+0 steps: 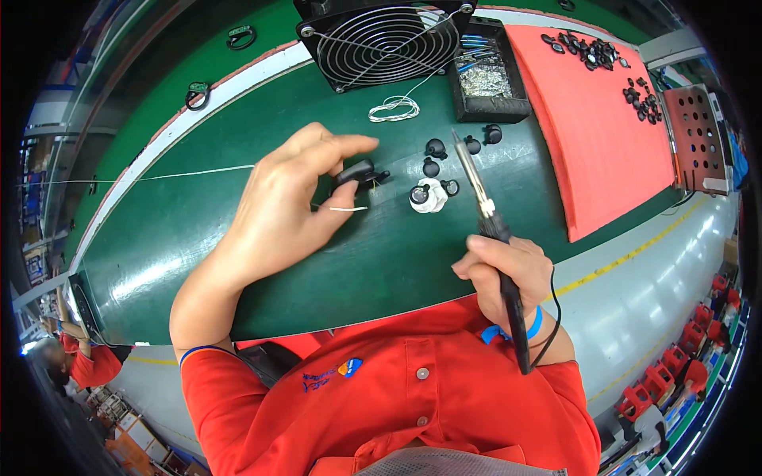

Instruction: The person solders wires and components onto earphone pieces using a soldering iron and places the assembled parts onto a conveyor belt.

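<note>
Thin wire (pixel 198 172): pale strand stretched across the green bench (pixel 175 270) to the left hand; whether it joins the short end by the thumb, I cannot tell
Left hand (pixel 282 186): fingers curled, thumb and fingertips pinching a black casing (pixel 359 171) above the bench, probably to steady it with its projecting end exposed
Fan (pixel 385 47): at the bench's far side, grille towards the person, perhaps placed there to draw off fumes
Wire coil (pixel 393 109): loosely looped before the fan
White lump (pixel 433 202): small round black parts rest on or against it, seemingly so it props them
Soldering iron (pixel 494 226): tip up and away from the fingers, likely for safety and control
Right hand (pixel 512 270): closed pen-like around the iron's handle
Black tray (pixel 494 112): contains blue-handled tools and silvery scraps
Pink mat (pixel 607 174): carries black pieces in clusters, its softness perhaps protecting them
</note>
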`<action>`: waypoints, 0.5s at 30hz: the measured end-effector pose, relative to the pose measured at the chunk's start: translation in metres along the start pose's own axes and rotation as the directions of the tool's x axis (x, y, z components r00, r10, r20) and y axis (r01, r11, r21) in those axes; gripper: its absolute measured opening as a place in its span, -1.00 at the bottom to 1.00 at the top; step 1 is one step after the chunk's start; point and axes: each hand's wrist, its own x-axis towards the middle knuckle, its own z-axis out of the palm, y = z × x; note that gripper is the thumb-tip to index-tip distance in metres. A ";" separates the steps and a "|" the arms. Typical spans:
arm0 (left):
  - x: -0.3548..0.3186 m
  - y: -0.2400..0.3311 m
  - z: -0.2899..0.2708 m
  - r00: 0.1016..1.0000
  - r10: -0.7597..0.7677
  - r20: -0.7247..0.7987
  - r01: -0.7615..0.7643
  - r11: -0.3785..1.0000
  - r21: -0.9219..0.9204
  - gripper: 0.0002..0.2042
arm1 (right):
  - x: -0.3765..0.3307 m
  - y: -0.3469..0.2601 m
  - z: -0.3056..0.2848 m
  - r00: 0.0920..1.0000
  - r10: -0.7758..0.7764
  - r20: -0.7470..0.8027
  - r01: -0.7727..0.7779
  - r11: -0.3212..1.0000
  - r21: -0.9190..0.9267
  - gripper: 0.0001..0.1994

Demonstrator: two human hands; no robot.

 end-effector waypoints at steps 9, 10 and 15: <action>-0.008 0.016 0.011 0.993 0.109 -0.053 -0.112 0.991 -0.075 -0.72 | 0.034 -0.012 0.036 0.951 0.304 -0.050 -0.290 0.937 0.193 -0.65; -0.009 0.017 0.010 0.990 0.137 -0.040 -0.139 0.989 -0.058 -0.72 | 0.037 -0.015 0.037 0.937 0.348 -0.033 -0.338 0.925 0.174 -0.67; -0.010 0.014 0.014 0.982 0.184 -0.048 -0.189 0.976 -0.107 -0.70 | 0.036 -0.012 0.039 0.932 0.361 -0.032 -0.346 0.911 0.223 -0.75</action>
